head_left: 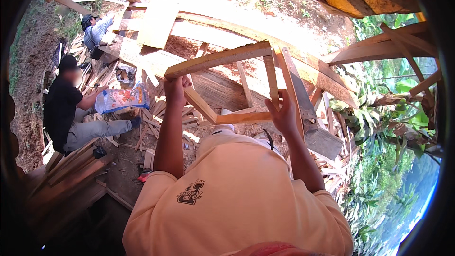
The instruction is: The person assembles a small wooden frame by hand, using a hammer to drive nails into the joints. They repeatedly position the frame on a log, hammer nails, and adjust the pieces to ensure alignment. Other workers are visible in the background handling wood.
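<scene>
I hold a four-sided wooden frame [222,60] up in front of my chest, tilted, with its middle open. My left hand [176,90] is closed around its left corner, where the long far bar meets the left bar. On the other side my right hand [283,112] grips the right bar near its lower end, fingers bent around the wood. Just right of that hand stands a long board, with a dark grey flat piece [296,83] along it.
A wooden workbench [213,83] of long planks lies beyond the frame, with a pale board [158,24] across it. At left a seated person [66,102] holds a printed plastic sack [124,98]; another person [98,31] is farther back. Wood scraps [154,125] litter the ground.
</scene>
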{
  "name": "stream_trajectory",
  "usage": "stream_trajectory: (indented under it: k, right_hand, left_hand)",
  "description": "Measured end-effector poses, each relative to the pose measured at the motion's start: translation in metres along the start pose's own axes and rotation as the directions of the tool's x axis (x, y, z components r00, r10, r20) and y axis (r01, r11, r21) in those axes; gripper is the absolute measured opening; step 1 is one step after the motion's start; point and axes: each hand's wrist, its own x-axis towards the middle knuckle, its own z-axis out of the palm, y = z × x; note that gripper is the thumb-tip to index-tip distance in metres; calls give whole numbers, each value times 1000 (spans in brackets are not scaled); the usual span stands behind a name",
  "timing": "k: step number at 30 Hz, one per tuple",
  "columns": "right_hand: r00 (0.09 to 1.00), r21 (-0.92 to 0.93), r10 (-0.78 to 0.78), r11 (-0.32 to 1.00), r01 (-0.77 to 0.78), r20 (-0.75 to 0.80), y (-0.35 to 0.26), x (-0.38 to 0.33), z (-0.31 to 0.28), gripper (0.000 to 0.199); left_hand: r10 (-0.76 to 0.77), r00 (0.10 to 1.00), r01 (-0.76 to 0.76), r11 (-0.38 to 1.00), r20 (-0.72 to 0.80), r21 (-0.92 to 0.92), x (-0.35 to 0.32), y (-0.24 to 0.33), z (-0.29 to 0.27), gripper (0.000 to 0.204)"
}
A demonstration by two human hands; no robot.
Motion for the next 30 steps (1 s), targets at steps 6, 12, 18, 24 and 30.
stream_trajectory:
  k: [6,12,18,24,30]
  right_hand:
    - [948,150,-319,937,317,-14,-136,4,-94,41]
    - [955,266,-295,919,290,-23,-137,-35,-123,38]
    - [905,267,-425,870,414,-18,-132,-64,-149,54]
    - [929,340,-367,881,329,53,-127,-74,-162,53]
    - [975,486,-217,848,211,-44,-103,-72,-156,35]
  left_hand:
    - [306,926,-301,952,221,-54,-70,54,37,22]
    - [580,778,-589,807,242,-40,-125,75,58,21]
    - [655,708,-664,745,263,-64,-133,66,56,23]
    - [581,683,-600,792,443,-114,-128,67,65,20]
    - [455,733,-470,876,505,-106,-125,66,95,24]
